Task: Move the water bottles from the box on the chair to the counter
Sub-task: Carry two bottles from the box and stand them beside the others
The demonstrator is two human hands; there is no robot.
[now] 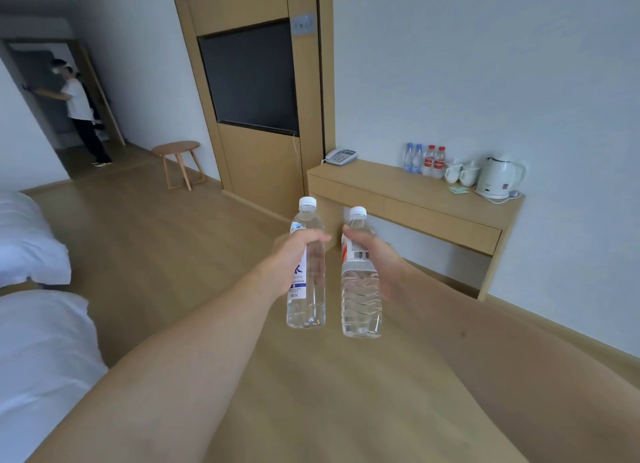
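Note:
My left hand (289, 258) grips a clear water bottle with a blue-and-white label (308, 289), held upright in front of me. Close beside it my right hand (382, 261) grips a second clear bottle with a red-and-white label (360, 296), also upright. Both have white caps. The wooden counter (398, 195) stands ahead to the right against the wall, well beyond both hands. On it stand two blue-capped bottles (414, 157) and two red-capped bottles (434, 161). The box and chair are out of view.
On the counter sit a telephone (341, 157), two white cups (462, 173) and a white kettle (498, 178). A dark TV (251, 78) hangs in a wooden panel. A small round stool (178, 161) stands at left. White beds (31, 289) line the left edge. People stand in the far doorway (79, 112).

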